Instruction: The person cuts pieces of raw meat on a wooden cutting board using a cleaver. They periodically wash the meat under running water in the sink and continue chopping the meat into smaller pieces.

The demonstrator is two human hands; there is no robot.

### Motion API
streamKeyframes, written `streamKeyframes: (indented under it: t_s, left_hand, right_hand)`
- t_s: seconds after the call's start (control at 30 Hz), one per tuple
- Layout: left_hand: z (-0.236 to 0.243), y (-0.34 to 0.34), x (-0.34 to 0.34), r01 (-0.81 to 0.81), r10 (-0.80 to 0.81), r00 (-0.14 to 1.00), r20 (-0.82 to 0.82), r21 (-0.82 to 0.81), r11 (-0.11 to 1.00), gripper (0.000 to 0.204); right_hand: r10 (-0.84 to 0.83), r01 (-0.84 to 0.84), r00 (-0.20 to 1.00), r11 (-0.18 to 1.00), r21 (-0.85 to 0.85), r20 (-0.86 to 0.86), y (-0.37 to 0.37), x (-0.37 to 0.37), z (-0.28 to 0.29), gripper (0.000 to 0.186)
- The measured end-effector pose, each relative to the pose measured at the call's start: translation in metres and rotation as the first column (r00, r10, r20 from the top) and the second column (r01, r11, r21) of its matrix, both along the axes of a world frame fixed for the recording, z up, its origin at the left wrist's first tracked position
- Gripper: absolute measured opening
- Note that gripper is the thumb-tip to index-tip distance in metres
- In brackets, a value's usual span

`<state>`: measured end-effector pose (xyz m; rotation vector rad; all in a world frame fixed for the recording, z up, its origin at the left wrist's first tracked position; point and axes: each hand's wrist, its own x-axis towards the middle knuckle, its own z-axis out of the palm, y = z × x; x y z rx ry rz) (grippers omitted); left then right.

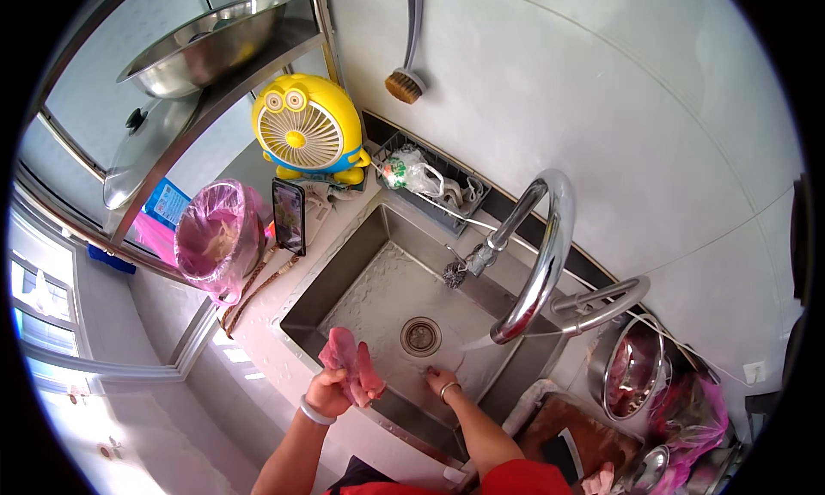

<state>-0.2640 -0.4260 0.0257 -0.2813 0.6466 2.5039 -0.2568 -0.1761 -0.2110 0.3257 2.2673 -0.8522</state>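
Observation:
My left hand (327,394), with a pale band at its wrist, is closed around a limp pink piece of what looks like raw meat (345,362), raised over the sink's near left edge. Low inside the steel sink (361,280), my right hand (440,380) is close to the round drain (421,336). Its fingers look curled in, and what they hold, if anything, is hidden. From the curved chrome faucet (559,229), water runs into the basin to the right of the drain. The sink floor is wet.
A steel scrubber (454,275) hangs at the sink's back wall. Left stand a propped phone (289,216), a pink-lined bin (219,237) and a yellow fan (309,125). On the right are a cutting board (550,426) with a dark-bladed knife and a steel bowl (634,366) of red meat.

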Motion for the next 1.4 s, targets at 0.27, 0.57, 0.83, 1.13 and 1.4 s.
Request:
streamKeyframes:
  t_s: [0.27,0.57,0.83,1.13,1.4]
  left_hand:
    - [0.015,0.005,0.001,0.030,-0.028,0.999,-0.035,0.060,0.998,0.054]
    - [0.032,0.027,0.004,0.259,-0.266,0.955,-0.134,-0.071,0.963,0.037]
    - [0.048,0.112,0.018,0.531,-0.531,0.847,0.039,-0.137,0.837,0.040]
    - [0.075,0.240,0.070,0.811,-0.814,0.581,0.014,-0.103,0.576,0.026]
    - [0.049,0.352,0.103,0.739,-0.845,0.530,0.078,-0.531,0.414,0.019]
  right_hand:
    - [-0.422,0.614,0.778,0.352,-0.707,0.465,0.015,-0.056,0.078,0.008]
    - [-0.277,0.235,0.941,0.948,-0.215,-0.194,0.043,-0.010,0.164,0.010]
    - [-0.019,0.113,0.909,0.973,0.203,-0.415,0.095,0.091,0.219,0.014]
    - [-0.307,0.358,0.899,0.926,0.120,-0.314,0.162,0.248,0.276,0.016]
    - [-0.270,0.347,0.870,0.930,0.124,-0.412,0.209,0.311,0.245,0.019]
